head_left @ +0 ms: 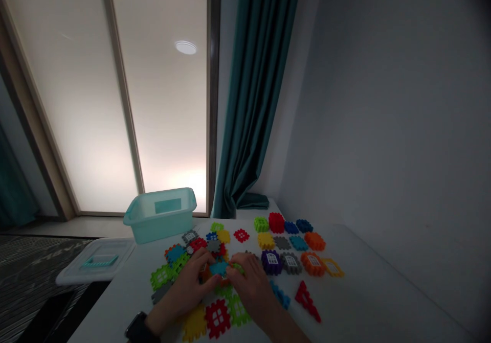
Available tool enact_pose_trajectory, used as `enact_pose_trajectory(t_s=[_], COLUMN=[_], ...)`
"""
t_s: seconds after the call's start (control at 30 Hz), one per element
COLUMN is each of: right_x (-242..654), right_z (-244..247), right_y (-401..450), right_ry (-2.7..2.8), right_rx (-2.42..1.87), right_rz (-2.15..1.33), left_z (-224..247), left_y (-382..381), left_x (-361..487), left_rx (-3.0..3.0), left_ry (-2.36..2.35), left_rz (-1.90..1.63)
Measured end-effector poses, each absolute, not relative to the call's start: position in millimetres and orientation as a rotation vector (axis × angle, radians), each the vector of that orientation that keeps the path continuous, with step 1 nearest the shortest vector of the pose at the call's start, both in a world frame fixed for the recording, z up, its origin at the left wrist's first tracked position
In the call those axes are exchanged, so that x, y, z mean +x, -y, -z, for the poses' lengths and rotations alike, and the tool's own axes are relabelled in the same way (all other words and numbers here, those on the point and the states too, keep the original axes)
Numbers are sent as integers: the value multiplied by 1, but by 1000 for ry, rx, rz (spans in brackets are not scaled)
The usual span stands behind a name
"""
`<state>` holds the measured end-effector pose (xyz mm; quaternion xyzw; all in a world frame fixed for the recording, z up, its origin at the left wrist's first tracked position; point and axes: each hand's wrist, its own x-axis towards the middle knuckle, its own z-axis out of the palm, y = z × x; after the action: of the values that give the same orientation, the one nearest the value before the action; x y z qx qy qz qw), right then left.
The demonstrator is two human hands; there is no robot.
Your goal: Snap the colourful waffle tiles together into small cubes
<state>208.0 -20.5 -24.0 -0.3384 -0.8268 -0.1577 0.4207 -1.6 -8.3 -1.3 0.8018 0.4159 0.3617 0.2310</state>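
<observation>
Both my hands meet over the middle of a spread of plastic waffle blocks. My left hand [187,287] grips a teal waffle block [218,268] at its left side, with a watch [138,328] on that wrist. My right hand [249,284] presses its fingertips on a small green block [238,268] against the teal one. Under my wrists lie a red window block [217,318] and a yellow block [194,323]. To the right stand a purple window block [271,262] and a red triangular roof piece [307,301].
The blocks lie on a white table [364,302], in loose rows at the back right. A translucent teal bin [159,215] stands at the far left corner, with its lid [95,261] lying near the table's left edge. A wall rises on the right.
</observation>
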Motion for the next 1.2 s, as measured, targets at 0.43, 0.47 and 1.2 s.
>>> enact_pose_trajectory(t_s=[0.43, 0.47, 1.2], right_x=[207, 208, 209], right_z=[30, 30, 17], right_y=[20, 20, 15], right_ry=[2011, 2014, 1591], right_rx=[-936, -938, -1158], right_rz=[-64, -86, -721], left_z=[25, 25, 14], left_y=[-13, -13, -4], left_x=[-22, -22, -14], left_rx=[2573, 2592, 2694], left_ry=[-1100, -1101, -1114], left_rz=[-1140, -1136, -1121])
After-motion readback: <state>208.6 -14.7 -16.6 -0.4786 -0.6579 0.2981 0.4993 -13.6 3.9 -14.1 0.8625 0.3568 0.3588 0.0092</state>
